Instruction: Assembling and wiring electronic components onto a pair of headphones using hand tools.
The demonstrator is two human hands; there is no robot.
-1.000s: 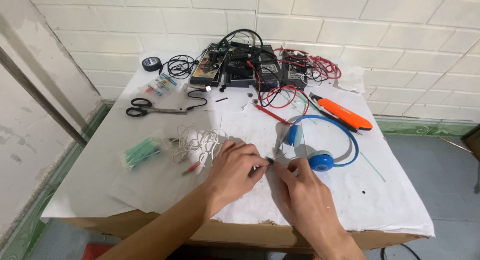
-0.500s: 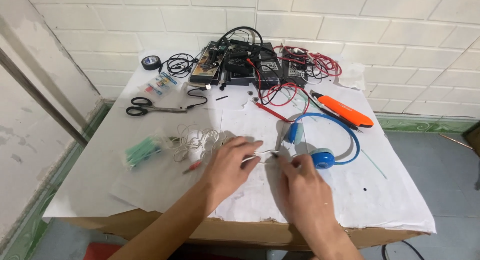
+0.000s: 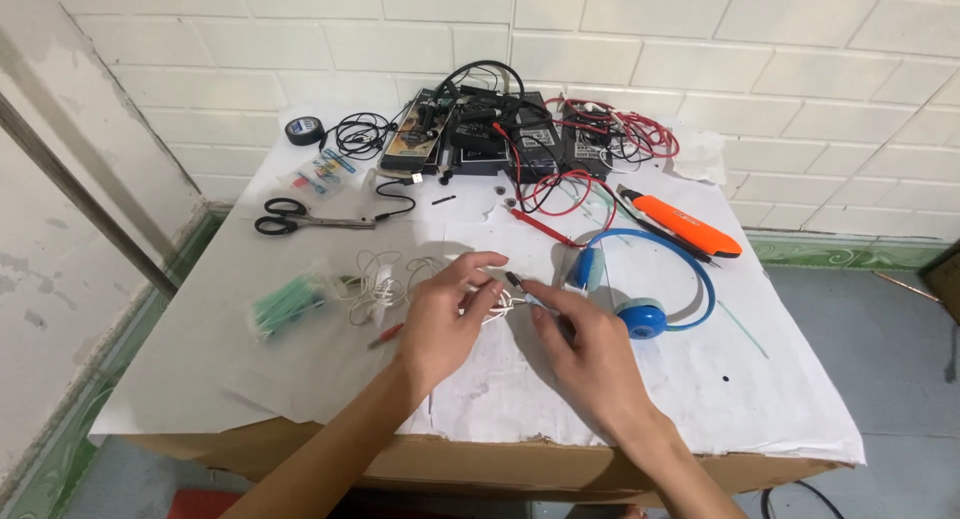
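Two hands meet over the middle of the table [image 3: 300, 379]; our left hand [image 3: 445, 319] has its grip closed on a loop of thin white wire [image 3: 385, 284], thumb and curled fingers pinching it just at the point where both hands come together; our right hand [image 3: 590, 354] has its grip closed as well, fingertips pinched on a small dark plug end [image 3: 513, 278] that pokes up between the two hands; the white wire trails away from the left grip toward the outer side, lying in loose coils on the white paper; beyond those coils, farther out from the left grip, sits a clear bag of green pieces [image 3: 285, 304], and just below the coils a small red clip [image 3: 385, 332]; right beside the right grip, on its outer side, lies a blue headset [image 3: 650, 299], its nearer ear cup almost touching our knuckles; past it, well apart from the grip, rests an orange utility knife [image 3: 690, 226]; far ahead of both grips we see black scissors [image 3: 300, 217], a roll of black tape [image 3: 304, 131], a cluster of black electronic boxes [image 3: 500, 134] and tangled red leads [image 3: 570, 194] against the white brick wall [image 3: 700, 39].
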